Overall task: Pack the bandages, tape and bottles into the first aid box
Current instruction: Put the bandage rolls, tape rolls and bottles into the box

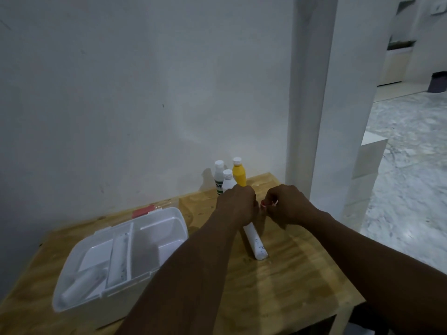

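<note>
Your right hand pinches a small red-and-white item between thumb and fingertips, held just above the table near its far right corner. It is too small to name for sure, though it may well be the tape. Your left hand sits just beside it with its back to the camera and its fingers curled under. What it grips, if anything, is hidden, so you cannot tell from here. A white bandage roll lies flat on the table, its far end under that hand and its near end pointing toward the front edge. Just behind your left knuckles, at the far edge by the wall, three bottles stand upright and bunched together: a yellow bottle, a white bottle with a green label and a smaller white bottle. The first aid box stands open on the left side of the table. It already holds one roll in its front compartment and a long thin roll in the middle slot. Mind three things. The bottles are close enough that lifting your left hand backward could topple them like skittles. The loose roll is round, so a brush from your wrist could send it toward the front edge. And the light pinch on so small an item could let it slip as you swing across to the box, where your left forearm already crosses close to the rim.
</note>
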